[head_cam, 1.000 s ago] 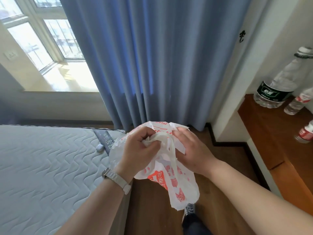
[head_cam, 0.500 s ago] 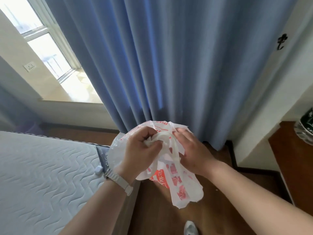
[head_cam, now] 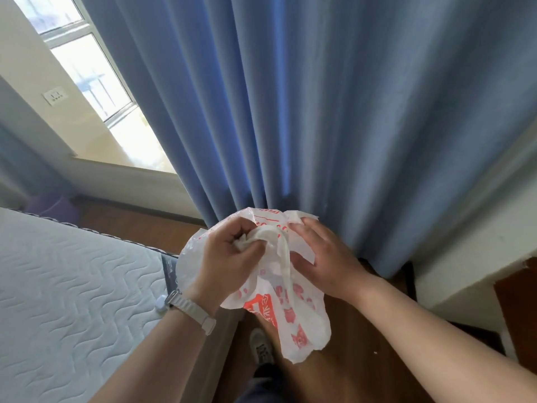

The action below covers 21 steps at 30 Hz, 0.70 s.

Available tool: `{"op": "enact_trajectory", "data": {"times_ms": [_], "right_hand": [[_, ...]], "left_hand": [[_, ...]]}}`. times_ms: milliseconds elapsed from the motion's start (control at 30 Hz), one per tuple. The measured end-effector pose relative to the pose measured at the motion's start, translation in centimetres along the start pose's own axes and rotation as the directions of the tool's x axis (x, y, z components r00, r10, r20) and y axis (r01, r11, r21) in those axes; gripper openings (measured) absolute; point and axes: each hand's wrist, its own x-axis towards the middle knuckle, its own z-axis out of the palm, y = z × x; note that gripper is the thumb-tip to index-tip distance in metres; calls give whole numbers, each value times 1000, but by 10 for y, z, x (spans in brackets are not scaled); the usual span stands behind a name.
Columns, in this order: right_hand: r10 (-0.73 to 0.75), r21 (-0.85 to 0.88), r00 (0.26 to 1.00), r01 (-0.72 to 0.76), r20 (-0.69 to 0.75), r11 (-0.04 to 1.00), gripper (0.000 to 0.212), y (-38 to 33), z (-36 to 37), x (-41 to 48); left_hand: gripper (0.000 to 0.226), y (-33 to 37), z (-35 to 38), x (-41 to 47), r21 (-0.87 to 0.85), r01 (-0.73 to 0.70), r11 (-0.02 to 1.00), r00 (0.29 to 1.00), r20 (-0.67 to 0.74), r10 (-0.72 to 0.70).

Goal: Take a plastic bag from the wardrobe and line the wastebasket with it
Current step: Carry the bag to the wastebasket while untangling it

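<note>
A crumpled white plastic bag with red print hangs between both my hands at chest height, above the wooden floor. My left hand, with a watch on its wrist, is closed on the bag's bunched top and handles. My right hand pinches the bag's right edge with fingers and thumb. The bag's lower part dangles loose below the hands. No wastebasket and no wardrobe are in view.
A blue curtain hangs straight ahead down to the floor. A bare quilted mattress lies at the left, a bright window behind it. A white wall corner juts in at the right. My shoe stands on the wooden floor.
The view has swung left and nearer the curtain; the wooden shelf with bottles at the right has left the frame. Both hands keep the same hold on the bag.
</note>
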Motion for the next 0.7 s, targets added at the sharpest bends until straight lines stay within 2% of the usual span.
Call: {"op": "enact_trajectory", "data": {"times_ms": [367,467,633,700], "right_hand": [[8,-127,996,4,94,992,58,13,29,175],[2,-107,994,9,108,994,59,6,38,227],[-13,-81,993,23,116,996,59,-8,49,296],[-59,-53,991,65,118,996,59,-12,53,319]], "left_hand": [[8,-92,-40,152,-78,-28,997,995,-100,20],[8,-111,-62,192,-104,-32,994,994,-111,20],[6,-134,-95,244,-52,-47,998,987,-156,39],[9,-142,-105,259,-46,-59,997,985,-166,50]]}}
